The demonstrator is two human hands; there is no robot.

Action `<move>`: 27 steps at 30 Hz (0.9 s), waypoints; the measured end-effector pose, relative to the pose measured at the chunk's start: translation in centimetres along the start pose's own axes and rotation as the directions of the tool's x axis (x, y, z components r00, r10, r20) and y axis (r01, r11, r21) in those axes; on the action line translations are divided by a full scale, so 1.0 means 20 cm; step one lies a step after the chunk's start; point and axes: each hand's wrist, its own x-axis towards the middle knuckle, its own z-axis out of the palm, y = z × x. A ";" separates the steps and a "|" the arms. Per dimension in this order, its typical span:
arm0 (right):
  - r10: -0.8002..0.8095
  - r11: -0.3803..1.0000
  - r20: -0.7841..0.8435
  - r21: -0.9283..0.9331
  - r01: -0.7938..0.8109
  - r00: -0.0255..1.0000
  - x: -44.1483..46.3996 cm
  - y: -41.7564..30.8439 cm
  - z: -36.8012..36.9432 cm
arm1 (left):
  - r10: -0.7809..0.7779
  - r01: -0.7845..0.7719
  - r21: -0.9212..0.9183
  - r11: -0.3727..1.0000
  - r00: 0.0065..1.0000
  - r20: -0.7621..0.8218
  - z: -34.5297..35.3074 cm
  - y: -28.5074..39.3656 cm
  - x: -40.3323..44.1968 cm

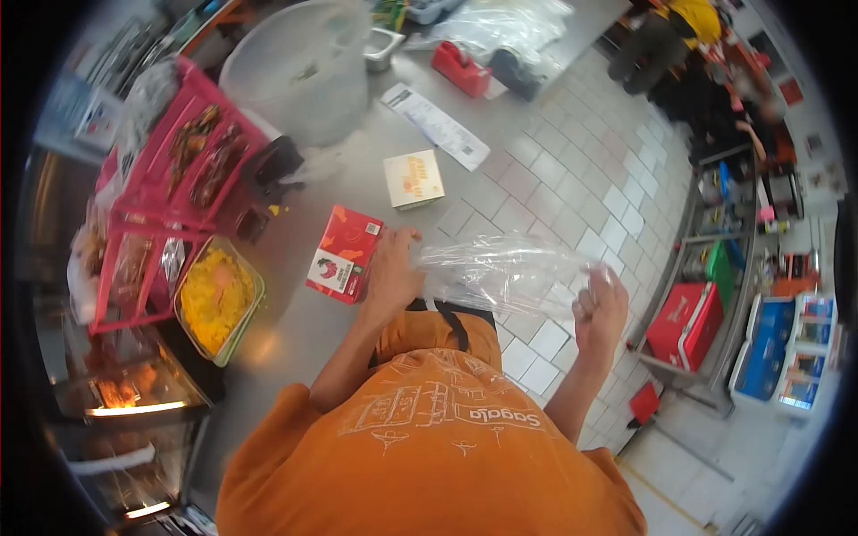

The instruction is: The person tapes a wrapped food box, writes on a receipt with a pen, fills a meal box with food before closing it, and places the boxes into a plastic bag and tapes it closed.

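A clear plastic bag [500, 272] is stretched between my two hands in front of the orange shirt. My left hand [396, 268] is closed on the bag's left end, right beside a red printed box [346, 254] on the metal counter. Fingers curled, my right hand [601, 308] grips the bag's other end out over the tiled floor. A small cream and yellow box [415, 179] stands on the counter a little beyond my left hand.
Pink baskets [192, 219] with packed food and a tray of yellow food [217, 301] are at left. Behind stand a large translucent tub [295, 76], a paper slip [436, 125] and a red tape dispenser [460, 70]. A red cooler box [684, 326] sits on the right-hand shelf; people are at far right.
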 end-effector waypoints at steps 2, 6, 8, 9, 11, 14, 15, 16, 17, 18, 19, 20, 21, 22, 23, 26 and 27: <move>-0.026 1.000 -0.055 -0.017 0.025 0.998 -0.01 -0.03 0.10 | 0.252 -0.249 0.050 0.967 0.964 -0.079 -0.12 0.20 0.00; -0.086 0.902 0.107 -0.413 0.123 0.991 -0.10 0.04 0.32 | 0.514 -0.475 -0.217 0.853 0.837 0.188 -0.21 0.38 0.03; -0.140 0.855 0.209 -0.468 0.224 0.968 -0.12 0.09 0.34 | 0.563 -0.471 -0.348 0.811 0.790 0.242 -0.18 0.32 0.05; -0.325 0.684 0.281 -0.589 0.430 0.903 -0.12 0.14 0.32 | 0.501 -0.416 -0.338 0.844 0.837 0.222 -0.18 0.30 0.07; -0.481 0.456 0.371 -0.668 0.588 0.795 -0.05 0.21 0.29 | 0.442 -0.364 -0.329 0.871 0.873 0.204 -0.20 0.30 0.06; -0.784 0.409 0.006 -0.748 0.523 0.621 0.25 0.19 0.08 | 0.384 0.005 -0.647 0.763 0.801 0.459 -0.34 0.43 -0.14; -0.804 0.425 -0.030 -0.727 0.539 0.593 0.32 0.19 0.04 | 0.417 0.050 -0.667 0.744 0.745 0.521 -0.42 0.51 -0.20; -0.823 0.438 -0.065 -0.705 0.558 0.564 0.38 0.19 -0.01 | 0.450 0.092 -0.681 0.726 0.685 0.573 -0.47 0.54 -0.22; -0.813 0.442 -0.075 -0.726 0.527 0.578 0.38 0.19 -0.03 | 0.450 0.087 -0.682 0.726 0.690 0.567 -0.44 0.48 -0.20; -0.803 0.443 -0.082 -0.745 0.499 0.590 0.38 0.19 -0.03 | 0.331 -0.119 -0.457 0.881 0.846 0.417 -0.37 0.35 -0.16; -0.552 0.619 0.051 -0.643 0.450 0.832 0.27 0.12 0.03 | 0.257 -0.232 -0.147 0.962 0.947 0.192 -0.32 0.24 -0.11; -0.236 0.760 0.227 -0.562 0.325 0.945 0.15 0.07 0.07 | 0.049 -0.036 -0.173 0.984 0.996 0.071 -0.33 0.17 -0.03; -0.081 0.765 0.552 -0.500 0.407 0.830 0.08 0.09 0.10 | -0.161 0.149 -0.222 0.964 0.986 -0.040 -0.34 0.09 0.04; 0.119 0.817 0.834 -0.390 0.424 0.538 0.02 0.11 0.12 | -0.130 0.074 -0.262 0.962 0.970 -0.206 -0.34 -0.07 0.09; 0.269 0.872 0.941 -0.329 0.362 0.208 -0.05 0.14 0.15 | -0.105 -0.005 -0.290 0.957 0.926 -0.363 -0.34 -0.19 0.12; 0.057 0.948 0.951 -0.147 0.283 0.304 -0.08 0.14 0.20 | 0.091 -0.223 -0.215 0.951 0.864 -0.495 -0.44 -0.13 0.12; -0.030 0.968 0.886 -0.089 0.235 0.462 -0.05 0.13 0.20 | -0.089 -0.142 -0.572 0.808 0.930 -0.356 -0.50 -0.05 0.07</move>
